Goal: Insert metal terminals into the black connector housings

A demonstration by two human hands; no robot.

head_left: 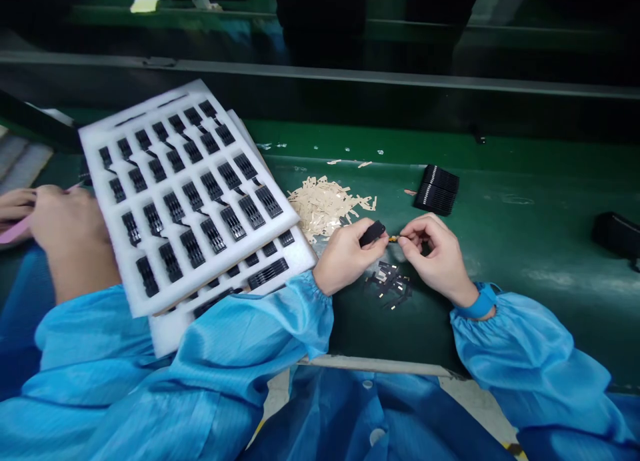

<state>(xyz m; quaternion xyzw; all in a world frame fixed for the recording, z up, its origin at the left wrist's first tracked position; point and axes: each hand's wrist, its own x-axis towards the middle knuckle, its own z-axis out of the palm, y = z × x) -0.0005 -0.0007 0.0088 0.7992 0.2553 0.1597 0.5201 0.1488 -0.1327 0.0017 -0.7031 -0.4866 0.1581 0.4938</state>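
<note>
My left hand [345,255] grips a small black rectangular piece [373,233] between thumb and fingers. A short orange strip [393,239] sticks out from its right side. My right hand [436,255], with a blue band at the wrist, is closed in a pinch at the strip's far end; its fingertips hide what they press on. Just below both hands lies a loose heap of thin black strips [390,282] with pale ends. Beyond my left hand is a pile of cream-coloured flat tabs [323,206].
Two stacked white foam trays [215,255] hold rows of black pieces in slots at the left. A neat stack of black pieces [437,190] stands behind my right hand. A black object [617,234] lies far right. Another person's hands [70,224] are at the far left, by a pink strip.
</note>
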